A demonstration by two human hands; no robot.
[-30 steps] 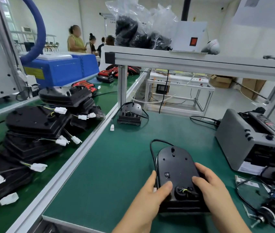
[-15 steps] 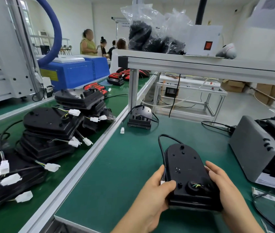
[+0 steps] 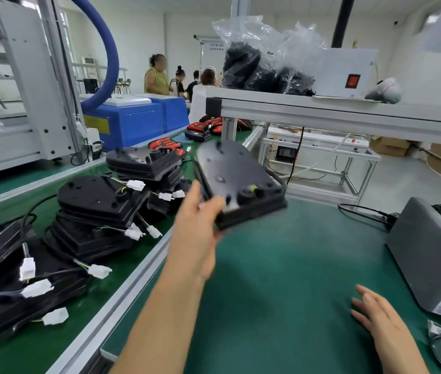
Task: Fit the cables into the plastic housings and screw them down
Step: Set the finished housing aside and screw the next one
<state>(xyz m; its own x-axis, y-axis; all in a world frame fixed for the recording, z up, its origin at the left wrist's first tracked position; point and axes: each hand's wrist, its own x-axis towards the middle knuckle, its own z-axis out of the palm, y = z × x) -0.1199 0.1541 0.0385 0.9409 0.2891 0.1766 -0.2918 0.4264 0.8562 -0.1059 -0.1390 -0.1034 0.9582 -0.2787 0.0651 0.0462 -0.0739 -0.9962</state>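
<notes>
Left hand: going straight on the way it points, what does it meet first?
Likely the aluminium post of the shelf frame. The left hand, gripping the black housing, points forward over the green mat, right of the stacked housings. Depth is unclear.

Black plastic housing (image 3: 238, 182), blurred and tilted, held above the green desk (image 3: 281, 279) by the left grip (image 3: 197, 228) at its near corner. Right grip (image 3: 375, 314), fingers straight, low at near right. Stacked black housings (image 3: 98, 201) with white connectors (image 3: 135, 184), left; grey machine (image 3: 429, 255), right.
</notes>
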